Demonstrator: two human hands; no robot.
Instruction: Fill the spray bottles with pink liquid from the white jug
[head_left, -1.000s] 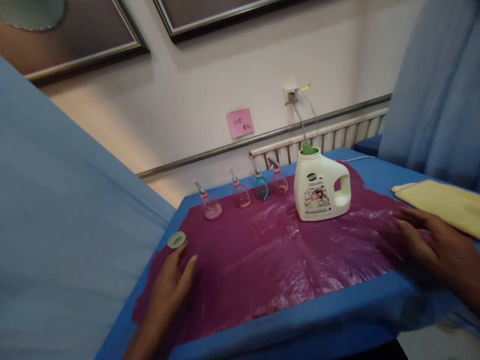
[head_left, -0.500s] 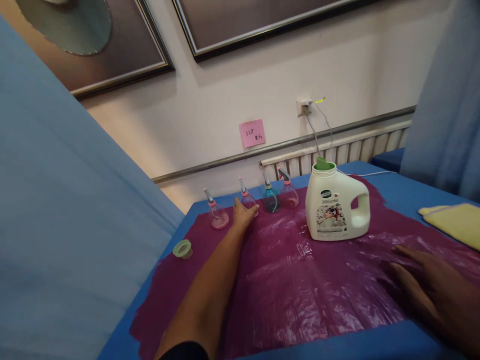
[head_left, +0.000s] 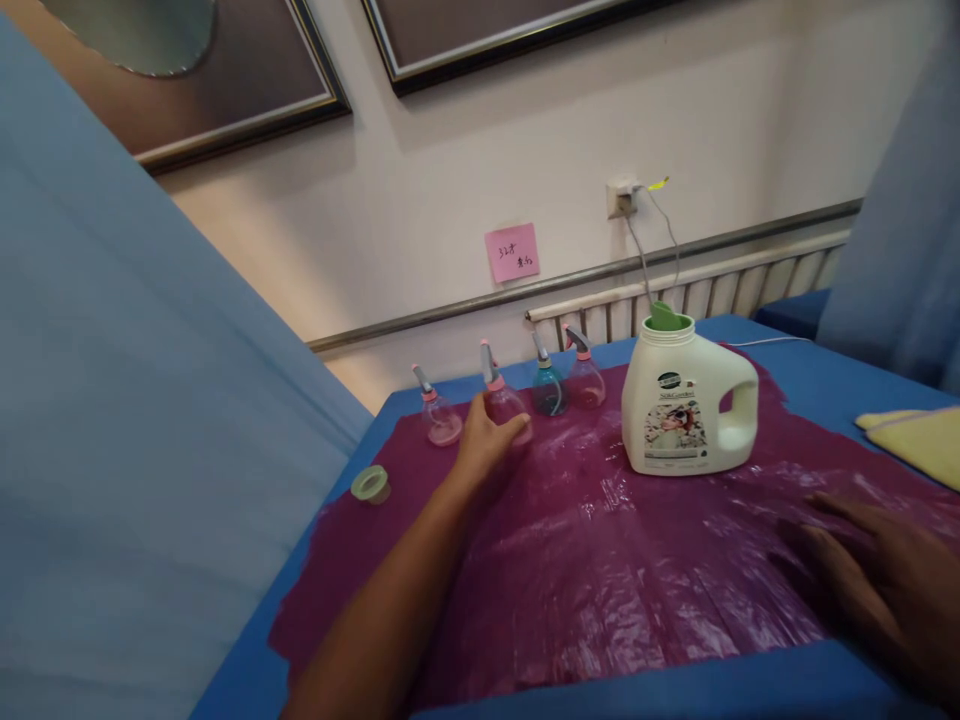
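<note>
My left hand [head_left: 486, 440] is wrapped round a clear spray bottle [head_left: 510, 403] with a pink collar and grey trigger head; part of the bottle is hidden by my fingers. To its left stands another clear spray bottle [head_left: 444, 425]. A teal spray bottle [head_left: 551, 390] and a pink-tinted spray bottle [head_left: 587, 383] are on its right. Over the front right of the purple plastic sheet [head_left: 600, 580], my right hand [head_left: 877, 570] is held with fingers apart, holding nothing. Nearest to it is a cream jug [head_left: 686, 405] with a side handle, uncapped, a green spout showing in its neck.
A pale green cap [head_left: 371, 485] lies on the sheet at left. A folded yellow cloth [head_left: 915, 440] is at the right edge of the blue-covered table [head_left: 712, 690]. Blue curtains [head_left: 112, 400] hang at the sides. Behind are a radiator [head_left: 720, 285] and a socket [head_left: 621, 198] with cords.
My left hand has drawn the clear spray bottle slightly towards me, out of the row. The view has shifted a little; my right hand stays open in about the same place.
</note>
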